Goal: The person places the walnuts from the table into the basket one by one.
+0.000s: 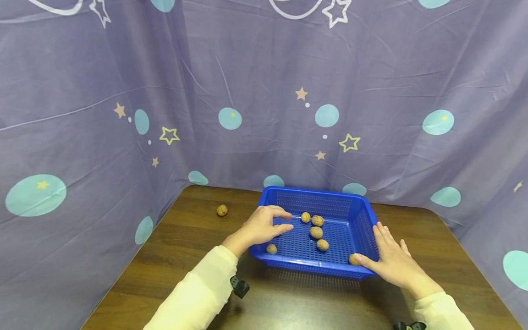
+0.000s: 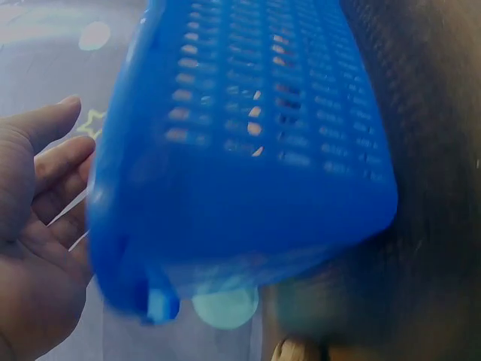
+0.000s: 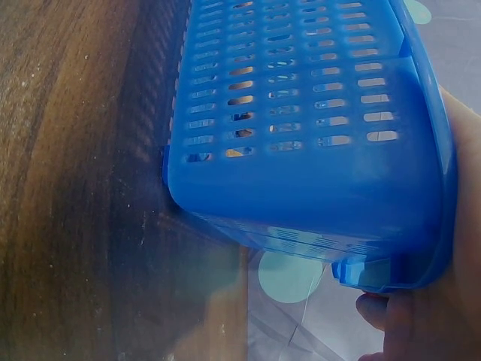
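Observation:
A blue plastic basket (image 1: 305,263) with slotted walls stands on the table. Several walnuts (image 1: 316,233) lie scattered on its floor. Over the basket's left rim hovers my left hand (image 1: 261,225), thumb and fingers apart, nothing between them. The left wrist view shows that hand (image 2: 45,241) beside the rim, partly hidden by it. My right hand (image 1: 393,261) holds the basket's right front corner, thumb inside over the rim and fingers along the outside. A walnut (image 1: 353,260) near that thumb is partly covered. In the right wrist view, fingertips (image 3: 372,310) show below the basket's handle.
One walnut (image 1: 222,210) lies on the wooden table (image 1: 185,243), left of the basket. A patterned purple curtain (image 1: 264,91) hangs behind the table and along both sides. Black camera mounts (image 1: 239,287) sit at the wrists.

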Motion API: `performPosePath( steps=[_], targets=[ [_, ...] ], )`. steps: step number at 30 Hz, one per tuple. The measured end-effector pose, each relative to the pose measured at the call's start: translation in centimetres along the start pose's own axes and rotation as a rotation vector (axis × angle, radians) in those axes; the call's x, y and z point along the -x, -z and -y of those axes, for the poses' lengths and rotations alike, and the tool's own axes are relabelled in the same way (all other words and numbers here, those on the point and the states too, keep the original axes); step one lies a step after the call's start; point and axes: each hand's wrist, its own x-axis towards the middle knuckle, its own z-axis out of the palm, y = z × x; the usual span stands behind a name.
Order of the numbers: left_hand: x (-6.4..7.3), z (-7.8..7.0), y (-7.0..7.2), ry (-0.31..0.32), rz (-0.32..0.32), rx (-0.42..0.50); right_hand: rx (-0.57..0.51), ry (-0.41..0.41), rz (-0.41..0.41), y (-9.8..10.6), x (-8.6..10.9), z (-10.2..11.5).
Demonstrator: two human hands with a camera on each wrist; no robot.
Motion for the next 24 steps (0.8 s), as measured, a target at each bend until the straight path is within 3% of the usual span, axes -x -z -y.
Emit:
performPosePath(
  steps=[6,14,19,24],
  targets=[
    [0.9,1.0,2.0,-0.012,-0.102,-0.017,0.004,0.001,0.01,0.0,0.0,-0.1],
    [2.6,4.1,4.4,0.073,-0.207,-0.001,0.0,0.003,0.003,0.2,-0.1,-0.2],
    [3.5,6.2,4.9,0.146,-0.246,0.008,-0.007,0.011,-0.003,0.2,-0.1,-0.3],
    [4.2,8.1,4.7,0.182,-0.244,-0.013,-0.011,0.011,-0.003,-0.1,-0.1,-0.4]
  ],
)
